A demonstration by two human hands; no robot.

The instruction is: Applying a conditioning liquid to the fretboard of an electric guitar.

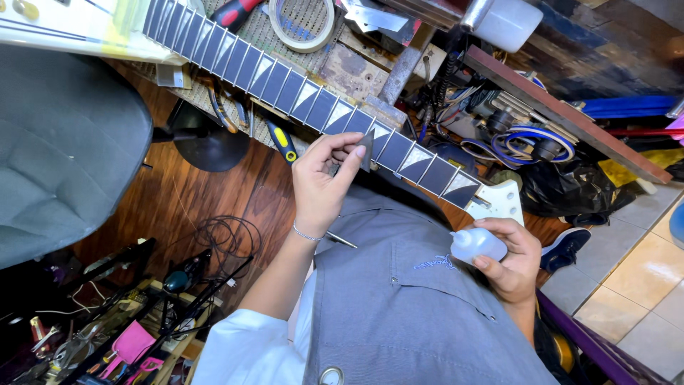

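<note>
A guitar neck (285, 82) with a dark fretboard and pale triangular inlays runs diagonally from upper left down to a white end piece (502, 199). My left hand (320, 178), a thin bracelet on its wrist, pinches a small dark triangular piece (366, 148) and holds it against the fretboard near the lower frets. My right hand (513, 260) is lower right, above my grey apron (406, 306). It grips a small white plastic bottle (476, 244) whose tip points left.
A grey padded chair (64, 150) fills the left. On the cluttered bench lie a tape roll (301, 25), a yellow-and-black screwdriver (283, 142) and a red-handled tool (235, 11). Coiled cables (527, 139) sit right, and tools (132, 342) cover the wooden floor below.
</note>
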